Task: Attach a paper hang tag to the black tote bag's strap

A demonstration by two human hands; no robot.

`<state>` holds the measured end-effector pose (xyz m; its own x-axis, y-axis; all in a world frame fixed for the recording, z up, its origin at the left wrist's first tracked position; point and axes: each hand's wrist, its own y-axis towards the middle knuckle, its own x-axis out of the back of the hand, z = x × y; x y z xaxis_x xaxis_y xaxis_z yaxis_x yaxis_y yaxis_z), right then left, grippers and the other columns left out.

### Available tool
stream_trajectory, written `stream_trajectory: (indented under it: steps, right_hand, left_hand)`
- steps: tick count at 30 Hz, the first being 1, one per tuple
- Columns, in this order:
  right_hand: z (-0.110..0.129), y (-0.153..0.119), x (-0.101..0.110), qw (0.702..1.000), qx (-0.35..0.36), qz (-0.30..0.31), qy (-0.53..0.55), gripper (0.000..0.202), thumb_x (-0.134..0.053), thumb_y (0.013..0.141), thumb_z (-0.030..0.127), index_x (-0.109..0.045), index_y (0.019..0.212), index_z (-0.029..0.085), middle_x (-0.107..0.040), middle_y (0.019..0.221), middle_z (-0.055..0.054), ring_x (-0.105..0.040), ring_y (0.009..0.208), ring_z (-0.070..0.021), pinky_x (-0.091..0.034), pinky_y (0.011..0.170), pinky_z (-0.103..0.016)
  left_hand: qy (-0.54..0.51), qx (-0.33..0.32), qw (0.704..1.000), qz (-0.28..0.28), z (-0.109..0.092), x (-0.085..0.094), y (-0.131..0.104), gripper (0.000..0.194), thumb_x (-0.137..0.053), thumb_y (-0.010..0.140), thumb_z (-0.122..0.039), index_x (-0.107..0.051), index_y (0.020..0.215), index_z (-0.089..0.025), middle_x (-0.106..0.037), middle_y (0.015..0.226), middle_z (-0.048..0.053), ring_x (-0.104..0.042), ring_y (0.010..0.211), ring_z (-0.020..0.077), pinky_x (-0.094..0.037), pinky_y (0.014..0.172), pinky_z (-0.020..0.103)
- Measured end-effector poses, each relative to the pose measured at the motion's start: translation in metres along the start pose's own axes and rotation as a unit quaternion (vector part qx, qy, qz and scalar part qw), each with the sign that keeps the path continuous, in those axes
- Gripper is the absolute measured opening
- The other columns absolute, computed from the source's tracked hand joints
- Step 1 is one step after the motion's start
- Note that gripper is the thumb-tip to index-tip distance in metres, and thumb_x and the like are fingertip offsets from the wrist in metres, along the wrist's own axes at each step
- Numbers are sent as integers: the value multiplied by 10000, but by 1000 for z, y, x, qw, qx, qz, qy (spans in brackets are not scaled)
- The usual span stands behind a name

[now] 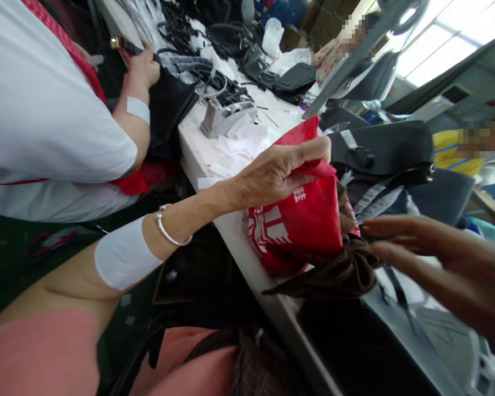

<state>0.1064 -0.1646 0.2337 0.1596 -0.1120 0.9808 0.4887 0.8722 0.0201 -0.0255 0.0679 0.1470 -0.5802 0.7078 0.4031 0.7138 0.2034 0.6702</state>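
A red bag (309,220) with white printing rests at the table's edge, its upper edge gripped in the closed fingers of my left hand (284,170). Dark brown cloth (338,272) bulges from the bag's right side and hangs below it. Just right of the cloth is my right hand (429,258), blurred, its fingers stretched out and holding nothing. Whether its fingertips touch the cloth I cannot tell.
On the white table (193,135) lie a grey tape dispenser (226,116), paper scraps and black straps. Dark grey bags (388,148) are piled at the right. A person in white (45,110) works at the left with a black bag (167,102). A grey post rises behind.
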Motion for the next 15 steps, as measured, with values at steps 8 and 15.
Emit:
stream_trajectory:
  steps: [8, 15]
  right_hand:
    - [-15, -80, -126, 979, 121, -149, -72, 729, -502, 890, 196, -208, 1539, 348, -486, 1405, -89, -562, 1185, -332, -599, 849, -505]
    - [-39, -38, -49, 954, 27, -110, 277, 202, -648, 764, 223, -739, 904, 336, -704, 882, -17, -686, 799, -256, -596, 652, -356]
  left_hand:
    - [-59, -13, 998, -20, 3, -12, -11, 95, -475, 950, -261, -529, 904, -196, -622, 856, 5, -597, 803, 129, -484, 782, 258]
    - [-58, -2, 998, -14, 7, -7, -13, 114, -481, 947, -279, -546, 908, -194, -654, 874, 25, -620, 814, 145, -505, 786, 284]
